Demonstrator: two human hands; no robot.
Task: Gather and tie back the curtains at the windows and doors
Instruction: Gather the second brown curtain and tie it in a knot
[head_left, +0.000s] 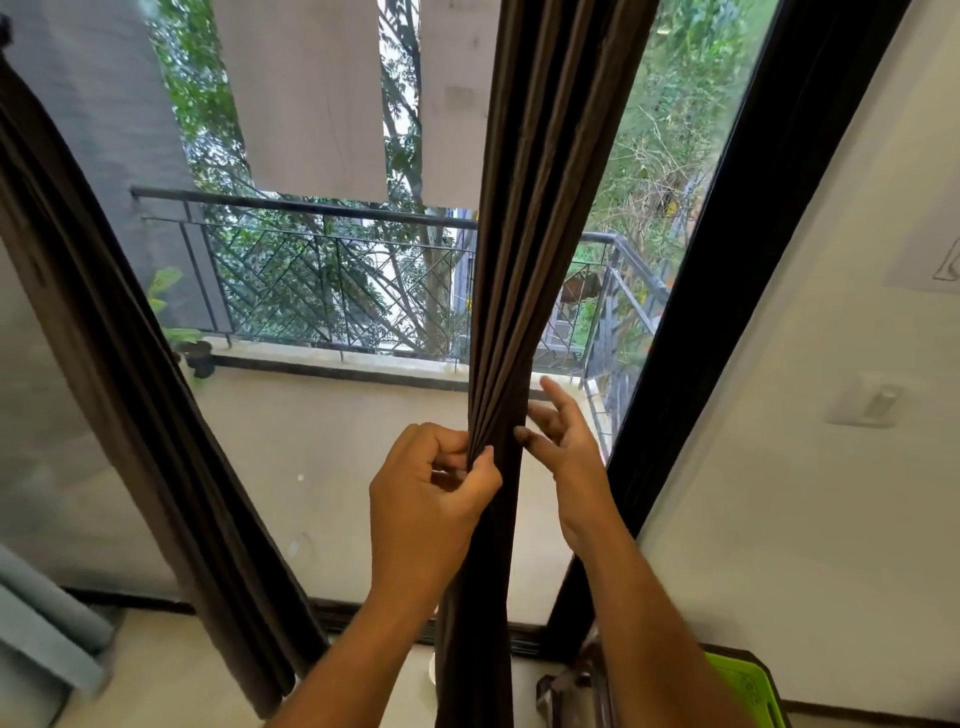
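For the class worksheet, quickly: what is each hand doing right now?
Left hand: pinches the gathered folds of the brown curtain.
Right hand: open, fingers spread beside the curtain, gripping nothing.

Pale tiled floor (156, 680), grey bundle (47, 639) at left, green crate (748, 691) at right

We have a single view, from the wide-angle camera worn on the head, so no second view shares the scene. It faces forward and slightly downward at a tall glass door with a black frame (691, 332), straight lines bowing toward the edges. It sits close: both forearms reach in from the bottom edge, and the grip of the left hand (431, 493) on the gathered dark brown pleated curtain (530, 260) falls just below centre. Beyond the grip, through the glass, lies a black metal balcony railing (322, 208); below it, pale floor.
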